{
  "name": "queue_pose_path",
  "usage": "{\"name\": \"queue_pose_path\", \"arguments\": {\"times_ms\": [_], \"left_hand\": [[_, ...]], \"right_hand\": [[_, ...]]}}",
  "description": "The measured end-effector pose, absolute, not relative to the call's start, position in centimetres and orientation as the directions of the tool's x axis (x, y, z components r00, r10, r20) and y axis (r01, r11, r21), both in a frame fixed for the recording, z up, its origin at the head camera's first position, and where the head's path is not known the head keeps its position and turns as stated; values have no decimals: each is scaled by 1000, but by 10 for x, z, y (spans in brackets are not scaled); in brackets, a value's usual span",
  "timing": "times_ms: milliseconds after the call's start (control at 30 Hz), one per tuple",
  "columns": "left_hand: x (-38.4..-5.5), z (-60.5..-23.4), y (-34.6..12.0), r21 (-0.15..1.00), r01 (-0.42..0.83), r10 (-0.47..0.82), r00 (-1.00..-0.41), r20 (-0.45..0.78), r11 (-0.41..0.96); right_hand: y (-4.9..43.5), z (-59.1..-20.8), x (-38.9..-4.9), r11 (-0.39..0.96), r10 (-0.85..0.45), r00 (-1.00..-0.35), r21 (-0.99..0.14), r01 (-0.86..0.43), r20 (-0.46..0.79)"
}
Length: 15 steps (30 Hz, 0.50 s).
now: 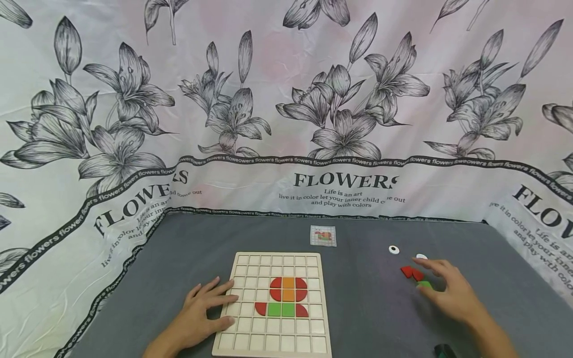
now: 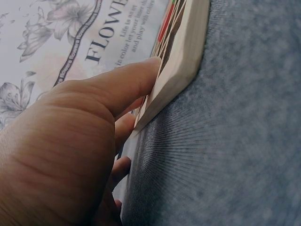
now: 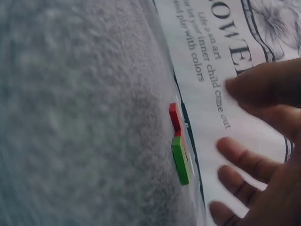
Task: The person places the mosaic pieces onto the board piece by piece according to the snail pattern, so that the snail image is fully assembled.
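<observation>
My left hand (image 1: 199,315) rests at the left edge of a pale wooden grid board (image 1: 250,341), thumb and fingers spread over its rim. In the left wrist view the thumb touches the board's side (image 2: 181,66). On the board, red quarter-round tiles (image 1: 301,310), orange tiles (image 1: 288,289) and green square tiles (image 1: 274,310) form a pattern. To the right, my right hand (image 1: 454,293) hovers with fingers apart over a green tile (image 1: 424,285), holding nothing. Two red tiles (image 1: 406,271) lie just beyond the green one. The right wrist view shows the green tile (image 3: 180,161) below the fingertips.
A white round piece with a black dot (image 1: 394,250) lies beyond the red tiles, with another white piece (image 1: 421,256) beside the right fingertips. A small picture card (image 1: 323,236) lies behind the board. A dark object (image 1: 443,351) shows at the front edge. Flowered cloth (image 1: 250,184) hangs behind the grey table.
</observation>
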<state>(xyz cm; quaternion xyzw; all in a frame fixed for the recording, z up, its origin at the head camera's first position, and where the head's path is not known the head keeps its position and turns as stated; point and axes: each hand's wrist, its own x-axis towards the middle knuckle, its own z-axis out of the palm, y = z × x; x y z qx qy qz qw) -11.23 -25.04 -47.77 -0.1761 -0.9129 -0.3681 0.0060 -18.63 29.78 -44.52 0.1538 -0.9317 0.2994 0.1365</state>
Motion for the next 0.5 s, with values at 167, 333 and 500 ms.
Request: {"name": "queue_pose_path", "arguments": {"times_ms": [167,333,500], "left_hand": [[-111,-476,-249,677,330,323,-936,142,658],[-111,-475,-248,677,330,320,-936,145,658],[-111,-476,-249,679,333,322,-935,148,655]], "right_hand": [[305,-452,-188,818,-196,-955,-499,-285,223],[309,-460,-189,829,-210,-944,-465,-310,255],[307,-465,-189,832,-219,-915,-425,-356,339]]}}
